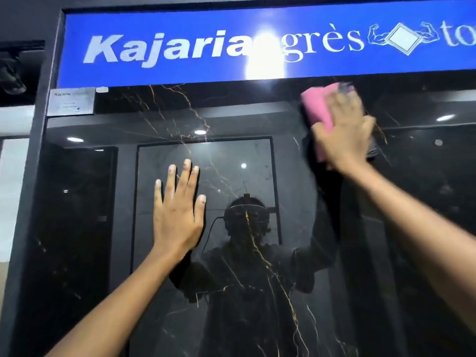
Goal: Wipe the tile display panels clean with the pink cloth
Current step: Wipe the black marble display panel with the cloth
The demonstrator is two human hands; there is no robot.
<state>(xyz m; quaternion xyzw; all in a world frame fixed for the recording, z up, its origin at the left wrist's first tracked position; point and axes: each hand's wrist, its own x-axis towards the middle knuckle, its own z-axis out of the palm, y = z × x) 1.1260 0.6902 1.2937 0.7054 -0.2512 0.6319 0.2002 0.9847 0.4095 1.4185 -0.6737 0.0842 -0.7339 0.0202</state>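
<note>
Pink cloth (318, 112): soft, folded into a rough rectangle, matte; pressed flat against the upper right part of the tile display panel (257, 155), just under its top edge. Its lower half is covered by the hand; the outline is motion-blurred.

Right hand (343, 132): palm on the cloth, fingers (342, 99) laid fairly straight and close together over it, pressing it to the panel. Blur hides the fingertips; whether the thumb hooks the cloth's edge cannot be told.

Left hand (177, 215): flat on the panel toward its left side, lower than the cloth and well apart from it; its fingers are straight and slightly spread, holding nothing.

Panel: glossy black slab, marble-like, with thin gold and white veins running diagonally. The mirror finish reflects ceiling lights, other panels and the person's dim outline. Bare surface lies between the two hands and below them. The right and bottom edges are cut off by the view.

Blue sign band (180, 29): directly above the panel's top edge, smooth, white lettering "Kajaria" and "grès", partly washed out by a bright glare; right end cut off.

Grey label plate (70, 101): rectangular, at the panel's top left corner; small print illegible.

Dark frame post (28, 202): matte, along the panel's left edge.
</note>
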